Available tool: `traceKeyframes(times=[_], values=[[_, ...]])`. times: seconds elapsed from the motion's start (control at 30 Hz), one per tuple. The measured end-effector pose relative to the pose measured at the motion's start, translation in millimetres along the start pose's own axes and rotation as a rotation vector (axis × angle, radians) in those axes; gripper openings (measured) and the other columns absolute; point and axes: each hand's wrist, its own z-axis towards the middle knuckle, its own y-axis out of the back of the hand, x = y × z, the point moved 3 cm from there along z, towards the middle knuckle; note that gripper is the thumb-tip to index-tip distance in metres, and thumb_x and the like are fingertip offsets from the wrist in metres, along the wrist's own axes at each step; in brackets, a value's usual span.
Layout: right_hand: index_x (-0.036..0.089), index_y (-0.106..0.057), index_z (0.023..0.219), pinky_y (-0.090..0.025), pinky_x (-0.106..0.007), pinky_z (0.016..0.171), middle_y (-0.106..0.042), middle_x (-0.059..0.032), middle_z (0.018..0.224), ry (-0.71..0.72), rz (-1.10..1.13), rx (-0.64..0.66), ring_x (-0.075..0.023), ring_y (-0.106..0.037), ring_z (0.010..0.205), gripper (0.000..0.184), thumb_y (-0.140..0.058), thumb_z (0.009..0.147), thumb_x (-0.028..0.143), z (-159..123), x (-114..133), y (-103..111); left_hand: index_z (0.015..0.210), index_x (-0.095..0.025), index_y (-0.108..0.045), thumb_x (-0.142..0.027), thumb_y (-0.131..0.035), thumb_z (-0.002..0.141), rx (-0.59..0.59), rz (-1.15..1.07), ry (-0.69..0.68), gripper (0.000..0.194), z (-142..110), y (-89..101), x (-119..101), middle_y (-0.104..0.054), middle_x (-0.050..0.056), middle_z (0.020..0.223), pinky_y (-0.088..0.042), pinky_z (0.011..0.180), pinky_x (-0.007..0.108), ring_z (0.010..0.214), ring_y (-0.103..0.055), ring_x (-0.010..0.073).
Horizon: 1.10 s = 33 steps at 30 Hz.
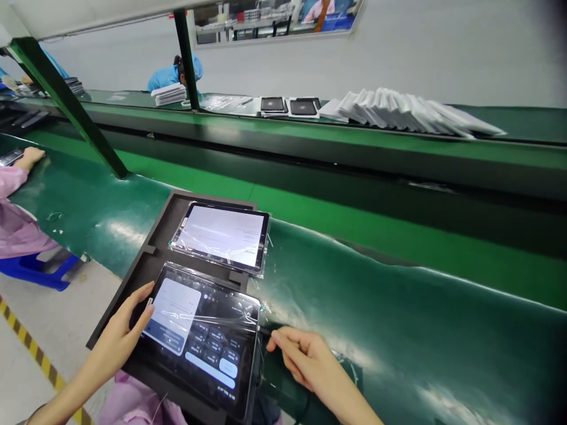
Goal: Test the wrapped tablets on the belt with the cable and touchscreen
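A black tray [146, 260] lies on the green conveyor belt [398, 330] and carries two lit tablets in clear film. The near tablet [199, 342] shows a dark screen with buttons and a white panel. My left hand [121, 333] grips its left edge, thumb pressed on the screen. My right hand [305, 354] rests just off the tablet's right edge, fingers loosely curled and pointing at that edge, with nothing visible in it. The far tablet [224, 236] shows a white screen and lies untouched in the tray's upper slot.
A second green belt [310, 130] runs behind, carrying white sleeves [407, 112], two dark tablets [287, 106] and a paper stack [168, 94]. A person in blue [172, 74] works beyond it. Another person's pink sleeve and hand [18, 171] are at left. A green post [75, 112] slants at left.
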Motion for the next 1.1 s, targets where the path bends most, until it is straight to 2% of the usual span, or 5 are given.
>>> traceKeyframes(times=[0.17,0.3,0.53,0.77,1.1], values=[[0.021,-0.057,0.077,-0.022,-0.029,0.045,-0.042,0.0071,0.044,-0.015,-0.071,-0.094,-0.0093,-0.032,0.036,0.068,-0.049,0.084,0.089,7,2,-14,0.133,-0.028,-0.056,-0.063,-0.063,0.091,-0.152,-0.047,0.034,0.055,-3,-9.7,-17,-0.064,0.009,0.14,-0.046,0.116,0.058,0.131,-0.061,0.0342],[0.019,-0.062,0.083,-0.031,-0.029,0.049,-0.049,0.0045,0.049,0.02,-0.047,-0.118,-0.0119,-0.043,0.041,0.072,-0.047,0.085,0.089,10,-6,-19,0.146,-0.029,-0.041,-0.058,-0.067,0.091,-0.118,0.006,0.013,0.067,-4,-8.0,-26,-0.061,0.012,0.144,-0.045,0.117,0.061,0.137,-0.057,0.0354],[0.018,-0.064,0.083,-0.037,-0.029,0.052,-0.053,0.0016,0.058,0.029,-0.021,-0.073,-0.0155,-0.051,0.054,0.075,-0.047,0.084,0.091,19,-6,-14,0.164,-0.03,-0.015,-0.051,-0.08,0.083,-0.021,0.384,-0.414,0.106,-11,-27.2,-65,0.005,0.017,0.175,-0.005,0.12,0.081,0.159,0.008,0.048],[0.018,-0.066,0.081,-0.04,-0.031,0.058,-0.055,0.0007,0.061,0.063,0.04,-0.107,-0.0158,-0.05,0.058,0.068,-0.05,0.09,0.084,9,-13,-8,0.165,-0.032,-0.011,-0.06,-0.085,0.077,0.047,0.416,-0.487,0.119,-4,-37.4,-73,0.002,0.02,0.174,-0.003,0.119,0.082,0.158,0.008,0.0493],[0.02,-0.06,0.071,-0.043,-0.031,0.063,-0.059,-0.0013,0.066,0.061,0.025,-0.085,-0.0161,-0.052,0.06,0.067,-0.05,0.091,0.083,8,-3,-9,0.164,-0.033,-0.016,-0.057,-0.08,0.085,0.067,0.374,-0.5,0.105,0,-25.9,-89,0.006,0.016,0.175,-0.001,0.119,0.082,0.159,0.012,0.0474]])
